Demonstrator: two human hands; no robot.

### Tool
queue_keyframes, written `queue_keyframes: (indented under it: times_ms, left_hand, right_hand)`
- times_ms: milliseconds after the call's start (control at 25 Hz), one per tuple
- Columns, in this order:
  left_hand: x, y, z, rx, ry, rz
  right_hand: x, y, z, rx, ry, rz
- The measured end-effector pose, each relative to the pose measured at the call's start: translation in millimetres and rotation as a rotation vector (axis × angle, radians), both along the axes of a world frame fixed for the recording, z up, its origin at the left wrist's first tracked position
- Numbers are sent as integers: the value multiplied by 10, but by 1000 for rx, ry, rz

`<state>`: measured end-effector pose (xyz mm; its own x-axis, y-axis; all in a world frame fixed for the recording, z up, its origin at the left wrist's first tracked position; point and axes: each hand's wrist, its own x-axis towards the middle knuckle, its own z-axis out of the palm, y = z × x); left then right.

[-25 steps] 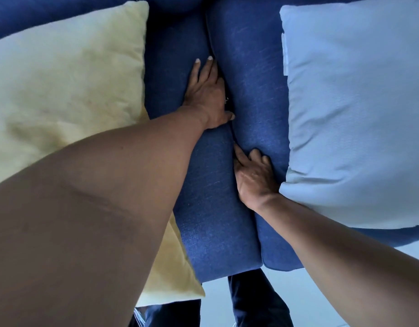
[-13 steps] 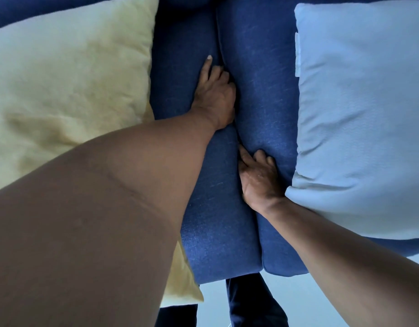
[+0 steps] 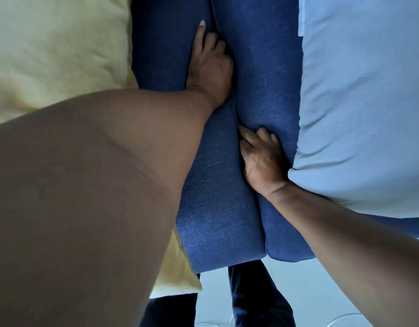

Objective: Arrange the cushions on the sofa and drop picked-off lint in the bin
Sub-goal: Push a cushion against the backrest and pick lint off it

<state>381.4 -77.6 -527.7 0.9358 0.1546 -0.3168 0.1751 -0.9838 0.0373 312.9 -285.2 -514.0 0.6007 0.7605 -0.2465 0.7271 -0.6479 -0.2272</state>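
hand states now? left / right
Left hand: fingers dug into the seat cushion gap, grip cannot be told.
Right hand: same gap, cannot be told.

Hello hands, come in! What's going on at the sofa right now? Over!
Left hand and right hand dig fingers into the gap between blue seat cushions. Yellow cushion left, pale blue cushion right. No bin or lint visible.

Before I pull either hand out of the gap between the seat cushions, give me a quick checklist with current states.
1. Left hand fingers in the seam between the two blue seat cushions: ok.
2. Right hand fingers tucked into the same seam: ok.
3. Lint pinched in either hand: cannot tell, fingertips hidden.
4. Yellow cushion on the sofa: ok, though its corner overhangs the front edge.
5. Light blue cushion on the sofa: ok.
6. Bin in sight: not ok.
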Motion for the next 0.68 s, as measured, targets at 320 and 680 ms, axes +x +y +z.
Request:
queue_keyframes:
  times_ms: [320,680]
  left_hand:
    - [145,-81,246,164,247,-43]
    - [-100,-80,523,0,196,-93]
  right_hand:
    - [43,185,487,-414,49,138]
    - [-137,279,689,-554,65,129]
